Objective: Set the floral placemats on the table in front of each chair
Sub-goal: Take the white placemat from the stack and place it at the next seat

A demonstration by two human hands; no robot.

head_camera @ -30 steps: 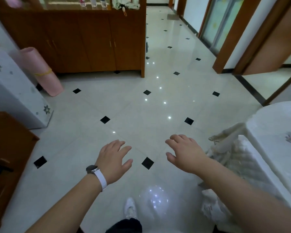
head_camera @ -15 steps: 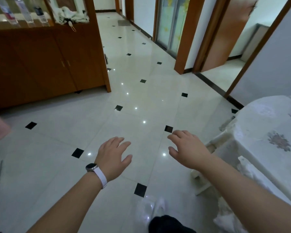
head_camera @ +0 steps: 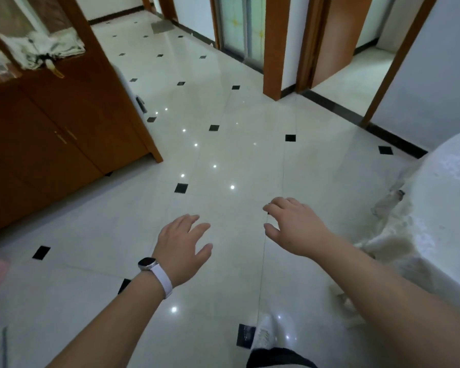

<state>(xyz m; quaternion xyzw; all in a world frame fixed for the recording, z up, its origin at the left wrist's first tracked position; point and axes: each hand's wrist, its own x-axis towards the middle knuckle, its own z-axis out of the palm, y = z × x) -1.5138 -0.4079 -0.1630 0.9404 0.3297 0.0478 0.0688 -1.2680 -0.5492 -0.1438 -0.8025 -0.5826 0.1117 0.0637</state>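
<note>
Left hand point(head_camera: 182, 244) and right hand point(head_camera: 294, 224), frame centre, hang spread and empty above the floor point(head_camera: 223, 155). No placemats visible. Table point(head_camera: 446, 181), right edge, appears the destination; hands likely free for walking.

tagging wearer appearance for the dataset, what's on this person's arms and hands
Both forearms are bare, no sleeves in view. The left hand has a smartwatch at its wrist: dark rounded-square face, silvery case, white band. The right hand and wrist wear nothing visible.
</note>
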